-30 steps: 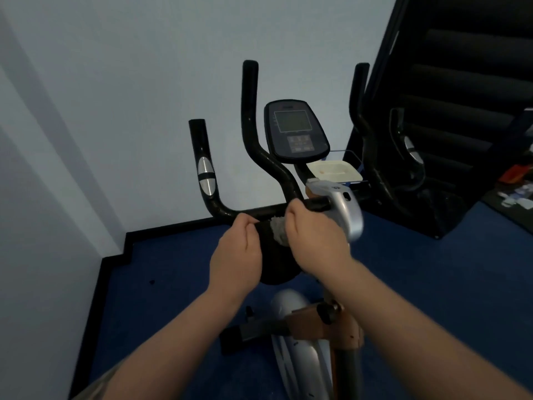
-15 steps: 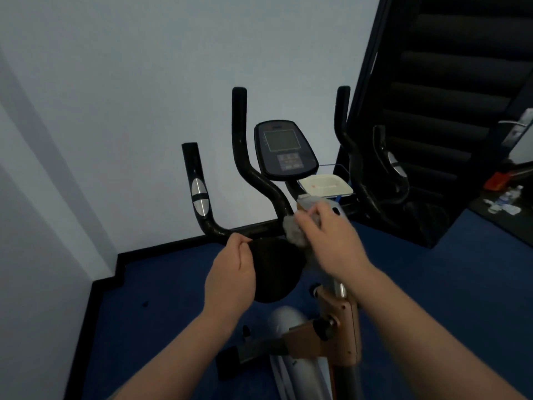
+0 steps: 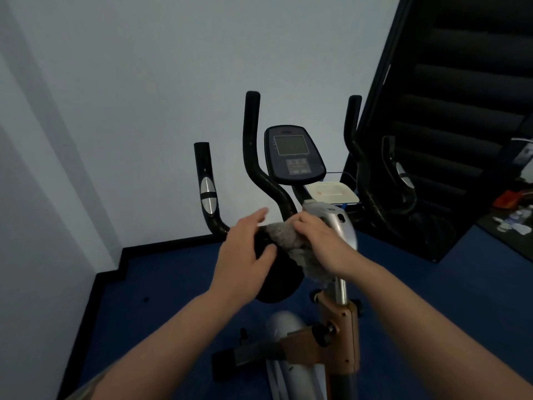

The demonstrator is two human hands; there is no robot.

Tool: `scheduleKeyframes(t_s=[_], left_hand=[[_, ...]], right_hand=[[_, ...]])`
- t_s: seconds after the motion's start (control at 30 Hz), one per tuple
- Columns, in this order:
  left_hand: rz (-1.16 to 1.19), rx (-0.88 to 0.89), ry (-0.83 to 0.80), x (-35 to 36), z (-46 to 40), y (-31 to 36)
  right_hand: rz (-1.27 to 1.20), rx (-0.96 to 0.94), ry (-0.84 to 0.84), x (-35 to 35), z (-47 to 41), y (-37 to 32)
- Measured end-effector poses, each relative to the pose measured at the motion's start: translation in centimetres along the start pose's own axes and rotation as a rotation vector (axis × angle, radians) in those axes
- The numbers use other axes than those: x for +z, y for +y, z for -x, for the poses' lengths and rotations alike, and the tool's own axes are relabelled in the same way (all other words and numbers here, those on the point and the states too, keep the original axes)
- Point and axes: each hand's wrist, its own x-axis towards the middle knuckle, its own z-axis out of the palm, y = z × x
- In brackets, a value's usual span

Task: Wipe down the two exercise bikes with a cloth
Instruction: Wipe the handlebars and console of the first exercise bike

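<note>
Both hands work at the black padded saddle [image 3: 277,272] of the silver-and-orange exercise bike [image 3: 337,336]: the right hand [image 3: 323,246] clutches the grey fluffy cloth [image 3: 288,241] on the saddle's top, while the left hand [image 3: 245,255] rests beside it with its fingers loose, gripping nothing. To wipe well, I'd brace the saddle with that free hand and drag the cloth across its whole top, then down its sides.

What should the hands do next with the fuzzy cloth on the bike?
Probably rub the cloth leftward along the handlebar. The right hand holds it bunched beside the silver post, and the left hand is open next to it, so that bar looks like the nearest part to wipe.
</note>
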Motion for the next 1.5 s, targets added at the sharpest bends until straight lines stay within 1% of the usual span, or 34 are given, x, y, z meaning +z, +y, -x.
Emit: scheduleKeyframes(t_s=[0.03, 0.07, 0.17, 0.23, 0.3, 0.37, 0.43, 0.5, 0.53, 0.57, 0.63, 0.67, 0.7, 0.73, 0.77, 0.8, 0.87, 0.97, 1.03, 1.13, 1.2, 1.3, 1.37, 1.4, 1.5], left_hand=[[-0.046, 0.076, -0.04, -0.3, -0.5, 0.4], [-0.081, 0.108, -0.062, -0.5, -1.1, 0.6], [-0.05, 0.028, -0.127, -1.1, -2.3, 1.2], [-0.132, 0.044, -0.175, -1.4, -3.0, 1.3], [-0.261, 0.075, -0.161, -1.8, -3.8, 1.6], [-0.335, 0.13, -0.101, -2.2, -4.6, 1.9], [-0.378, 0.204, -0.028, -2.4, -5.2, 2.3], [-0.39, 0.223, 0.007, -2.4, -5.1, 2.1], [-0.386, 0.204, -0.011, -2.5, -4.8, 1.6], [-0.358, 0.176, -0.053, -2.5, -4.2, 0.9], [-0.184, 0.102, -0.134, -2.4, -2.5, -0.7], [-0.061, 0.052, -0.128, -2.3, -1.6, -1.3], [0.036, 0.006, -0.089, -2.1, -0.9, -1.6], [0.098, -0.029, -0.038, -1.7, -0.5, -1.7], [0.131, -0.058, 0.005, -1.3, -0.4, -1.6], [0.148, -0.086, 0.036, -0.8, -0.3, -1.4], [0.172, -0.151, 0.094, 0.3, -0.4, -0.9], [0.188, -0.251, 0.191, 0.9, 0.2, -0.7], [0.177, -0.264, 0.209, 0.9, 0.4, -0.9], [0.158, -0.255, 0.188, 0.8, 0.5, -0.9], [0.153, -0.257, 0.196, 0.9, 0.5, -0.9], [0.153, -0.267, 0.185, 1.3, 0.5, -0.7], [0.17, -0.271, 0.19, 1.3, 0.3, -0.7], [0.179, -0.279, 0.194, 1.2, 0.5, -0.8], [0.172, -0.305, 0.174, 0.7, 0.7, -1.1]], right_hand=[[-0.035, 0.012, 0.004, -0.2, 0.0, -0.2], [-0.057, 0.014, 0.001, -0.5, 0.0, -0.3], [-0.071, 0.006, -0.077, -1.9, 0.3, -0.6], [-0.063, 0.007, -0.069, -3.1, 0.6, -1.1], [0.049, -0.04, 0.037, -4.7, 0.6, -1.9], [0.156, -0.128, 0.152, -5.9, 0.4, -2.9], [0.287, -0.264, 0.303, -6.0, 0.7, -3.8], [0.466, -0.406, 0.439, -4.7, 1.7, -4.0], [0.535, -0.454, 0.451, -3.4, 2.4, -3.8], [0.572, -0.472, 0.409, -1.9, 3.1, -3.2], [0.522, -0.421, 0.241, 0.8, 4.6, -1.6], [0.427, -0.365, 0.175, 1.5, 5.1, -1.0], [0.299, -0.317, 0.148, 1.8, 5.2, -0.7], [0.185, -0.291, 0.166, 1.8, 5.0, -0.6], [0.129, -0.274, 0.216, 1.7, 4.4, -0.7], [0.144, -0.25, 0.273, 1.7, 3.7, -1.0], [0.301, -0.179, 0.336, 2.6, 2.0, -1.2], [0.528, -0.055, 0.367, 5.2, 0.6, -1.3], [0.592, -0.012, 0.433, 6.1, 0.8, -0.8], [0.61, 0.073, 0.498, 6.6, 2.0, -0.3], [0.749, 0.088, 0.47, 6.4, 2.5, -0.3], [0.989, 0.02, 0.267, 5.7, 0.3, -1.4], [1.028, -0.005, 0.184, 5.7, -1.6, -2.6], [1.053, -0.017, 0.179, 5.9, -1.9, -2.8], [1.157, -0.054, 0.247, 6.4, -0.1, -1.6]])
